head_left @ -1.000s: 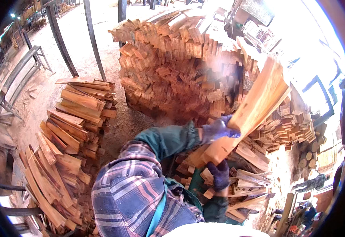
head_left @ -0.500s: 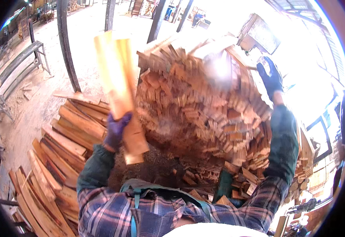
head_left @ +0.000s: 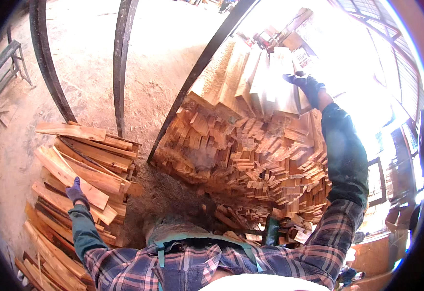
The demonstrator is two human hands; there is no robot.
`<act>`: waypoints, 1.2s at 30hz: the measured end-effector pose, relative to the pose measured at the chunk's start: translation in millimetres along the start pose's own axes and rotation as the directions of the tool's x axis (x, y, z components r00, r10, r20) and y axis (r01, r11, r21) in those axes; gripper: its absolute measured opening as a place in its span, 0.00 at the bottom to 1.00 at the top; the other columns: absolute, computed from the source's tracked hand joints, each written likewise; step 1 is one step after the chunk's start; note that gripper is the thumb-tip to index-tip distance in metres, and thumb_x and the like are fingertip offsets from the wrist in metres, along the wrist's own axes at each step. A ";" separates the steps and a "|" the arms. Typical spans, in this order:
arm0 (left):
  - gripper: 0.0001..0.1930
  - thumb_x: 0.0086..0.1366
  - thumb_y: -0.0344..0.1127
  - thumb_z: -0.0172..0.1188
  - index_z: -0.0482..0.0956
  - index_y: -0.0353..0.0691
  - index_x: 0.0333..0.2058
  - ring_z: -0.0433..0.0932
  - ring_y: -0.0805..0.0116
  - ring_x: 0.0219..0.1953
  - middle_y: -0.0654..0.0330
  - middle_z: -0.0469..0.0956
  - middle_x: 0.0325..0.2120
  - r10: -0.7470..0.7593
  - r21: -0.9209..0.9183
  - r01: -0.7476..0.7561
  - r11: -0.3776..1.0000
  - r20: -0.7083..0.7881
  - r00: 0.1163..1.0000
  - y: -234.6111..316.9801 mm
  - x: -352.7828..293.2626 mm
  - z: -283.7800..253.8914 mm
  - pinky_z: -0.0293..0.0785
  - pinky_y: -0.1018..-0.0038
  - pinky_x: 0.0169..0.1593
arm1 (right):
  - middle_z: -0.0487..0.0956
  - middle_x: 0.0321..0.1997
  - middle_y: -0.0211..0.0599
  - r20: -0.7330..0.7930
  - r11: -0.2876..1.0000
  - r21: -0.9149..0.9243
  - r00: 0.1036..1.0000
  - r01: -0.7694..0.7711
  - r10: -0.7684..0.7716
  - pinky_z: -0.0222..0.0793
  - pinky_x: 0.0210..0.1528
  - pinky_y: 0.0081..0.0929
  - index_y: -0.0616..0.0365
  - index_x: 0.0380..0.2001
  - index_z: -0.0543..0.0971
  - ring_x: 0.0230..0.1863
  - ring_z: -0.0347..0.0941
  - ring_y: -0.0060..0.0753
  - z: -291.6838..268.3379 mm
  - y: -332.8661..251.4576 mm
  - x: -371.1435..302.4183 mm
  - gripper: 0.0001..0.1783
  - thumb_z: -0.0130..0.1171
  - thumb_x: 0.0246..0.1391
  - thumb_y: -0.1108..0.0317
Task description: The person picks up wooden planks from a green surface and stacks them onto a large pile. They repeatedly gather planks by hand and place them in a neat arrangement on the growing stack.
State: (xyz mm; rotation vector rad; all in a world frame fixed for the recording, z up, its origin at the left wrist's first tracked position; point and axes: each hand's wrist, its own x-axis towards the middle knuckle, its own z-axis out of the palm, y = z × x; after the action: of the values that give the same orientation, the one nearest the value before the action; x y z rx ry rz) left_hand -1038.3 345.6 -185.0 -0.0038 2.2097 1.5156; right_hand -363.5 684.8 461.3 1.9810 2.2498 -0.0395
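On the left, two light wooden boards lie slanted over a pile of planks. My left hand, in a dark purple glove, grips these boards at their near edge. Its thumb rests on the wood; the other fingers are mostly hidden. My right hand, gloved too, reaches far forward at the right end of a row of pale boards on top of the tall stack. Its fingers stretch out to the left, apart. Glare there hides whether it touches the wood.
A tall stack of short cut wood pieces fills the middle. Dark metal posts stand in front, one slanting along the stack's left side. A metal bench frame is at the far left. Loose offcuts lie near my body.
My left hand has brought the two boards from upright in front of me down onto the left pile. My right hand has moved slightly left, and the view has shifted.
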 end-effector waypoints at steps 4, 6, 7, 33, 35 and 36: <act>0.30 0.60 0.44 0.68 0.72 0.29 0.55 0.78 0.47 0.46 0.44 0.78 0.50 -0.121 0.671 0.002 0.741 0.130 0.984 19.8 -4.8 -7.0 0.75 0.58 0.52 | 0.69 0.66 0.49 -0.003 0.964 0.249 0.996 -0.090 0.093 0.56 0.70 0.33 0.64 0.66 0.64 0.67 0.64 0.38 -7.8 -20.7 -17.4 0.37 0.59 0.59 0.56; 0.30 0.61 0.46 0.66 0.72 0.32 0.56 0.77 0.45 0.49 0.43 0.77 0.51 0.028 0.876 -0.170 0.451 0.177 0.984 45.0 -41.5 4.6 0.74 0.56 0.55 | 0.70 0.65 0.49 -0.041 0.857 0.510 0.994 -0.067 0.102 0.56 0.70 0.33 0.64 0.67 0.63 0.66 0.65 0.38 -2.0 -36.2 -36.7 0.38 0.61 0.57 0.60; 0.30 0.61 0.47 0.65 0.72 0.33 0.56 0.76 0.44 0.50 0.44 0.76 0.51 0.208 0.837 -0.240 0.492 0.154 0.966 63.4 -64.2 15.1 0.73 0.56 0.56 | 0.70 0.65 0.48 -0.086 0.816 0.578 0.994 -0.001 0.063 0.55 0.69 0.33 0.64 0.67 0.62 0.67 0.65 0.38 2.6 -43.8 -45.3 0.39 0.62 0.56 0.59; 0.23 0.66 0.51 0.56 0.76 0.41 0.52 0.76 0.52 0.51 0.49 0.76 0.47 0.979 -0.428 -0.882 -0.196 -0.041 -0.198 379.8 -430.9 269.0 0.71 0.56 0.58 | 0.78 0.53 0.43 -0.688 0.982 0.176 0.722 0.075 0.068 0.70 0.58 0.38 0.55 0.53 0.76 0.56 0.73 0.42 103.0 -14.3 -136.7 0.23 0.61 0.54 0.63; 0.21 0.66 0.45 0.57 0.76 0.38 0.52 0.75 0.51 0.51 0.49 0.75 0.49 0.983 -0.552 -0.816 -0.173 -0.051 -0.174 361.1 -455.4 261.3 0.70 0.56 0.59 | 0.78 0.54 0.44 -0.858 0.949 0.200 0.511 0.243 0.050 0.70 0.58 0.40 0.54 0.53 0.77 0.56 0.73 0.43 147.5 -44.3 -178.2 0.23 0.62 0.54 0.62; 0.20 0.66 0.42 0.57 0.75 0.36 0.51 0.75 0.51 0.52 0.49 0.75 0.50 0.987 -0.630 -0.764 -0.141 -0.027 -0.160 342.4 -473.5 254.7 0.69 0.57 0.59 | 0.78 0.54 0.44 -0.885 0.923 0.213 0.464 0.320 0.044 0.70 0.58 0.40 0.54 0.53 0.77 0.56 0.73 0.44 176.2 -56.7 -204.8 0.23 0.62 0.53 0.61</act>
State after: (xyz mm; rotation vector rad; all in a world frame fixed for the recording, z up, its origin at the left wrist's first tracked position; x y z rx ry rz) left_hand -608.2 587.4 218.7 2.1618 1.0051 2.2274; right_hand -378.9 455.5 308.2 2.3001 3.2306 0.8442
